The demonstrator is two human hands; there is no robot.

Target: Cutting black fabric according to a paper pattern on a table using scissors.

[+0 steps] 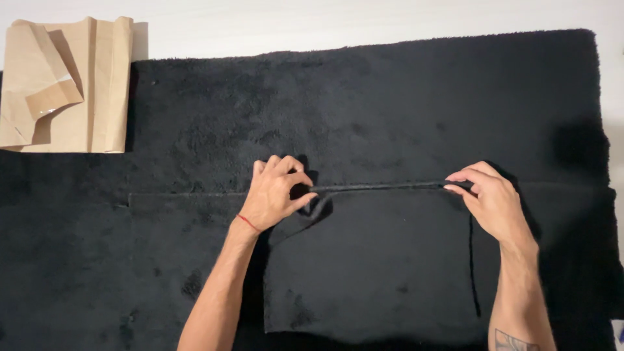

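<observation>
Evenly, both hands (276,190) (491,198) on black fabric piece (377,260)

A black, fuzzy rectangular piece of fleece fabric (377,260) lies flat on a larger black plush fabric sheet (364,104) spread over the white surface (325,19). Its top edge is rolled into a thin, taut, straight ridge — pinched at both ends. Its left upper corner is slightly rumpled — the rest lies smooth.

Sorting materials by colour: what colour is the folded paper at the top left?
Light brown, kraft-like folded paper, seen in the head view.
</observation>
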